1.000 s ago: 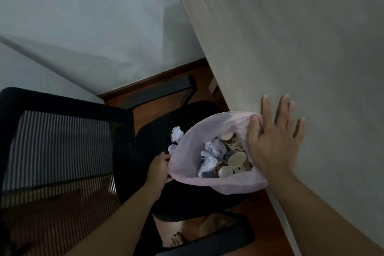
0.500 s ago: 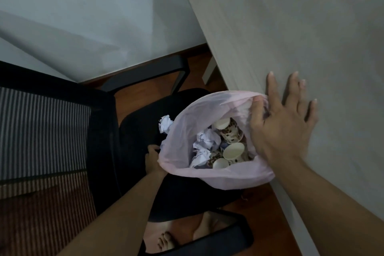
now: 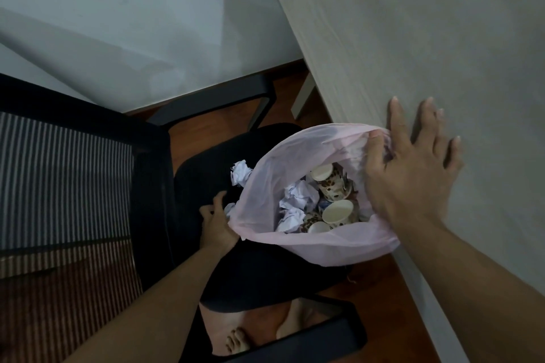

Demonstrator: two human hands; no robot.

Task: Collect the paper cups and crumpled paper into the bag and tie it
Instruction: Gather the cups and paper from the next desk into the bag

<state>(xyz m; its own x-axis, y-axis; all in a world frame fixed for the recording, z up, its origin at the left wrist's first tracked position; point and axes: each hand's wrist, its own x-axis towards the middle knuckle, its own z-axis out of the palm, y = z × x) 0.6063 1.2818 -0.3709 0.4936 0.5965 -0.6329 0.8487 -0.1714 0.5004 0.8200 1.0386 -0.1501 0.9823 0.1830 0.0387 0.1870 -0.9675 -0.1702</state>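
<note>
A thin pink bag (image 3: 309, 240) hangs open between the chair seat and the table edge. Inside lie several paper cups (image 3: 337, 211), some with brown spots, and balls of crumpled paper (image 3: 298, 196). Another crumpled paper ball (image 3: 241, 175) lies outside the bag's left rim, on the seat. My left hand (image 3: 215, 222) grips the bag's left rim, and a bit of white paper shows by its fingers. My right hand (image 3: 413, 168) has its thumb hooked over the right rim, with its fingers spread flat on the table.
The grey table top (image 3: 427, 38) fills the right side. A black office chair (image 3: 147, 156) with a striped mesh back and two armrests stands left of it, on a reddish wood floor. Bare feet (image 3: 239, 342) show below the seat.
The view has tilted, so the bag and both hands sit higher in the frame. Both hands keep their hold on the bag's rim, and the contents have not moved.
</note>
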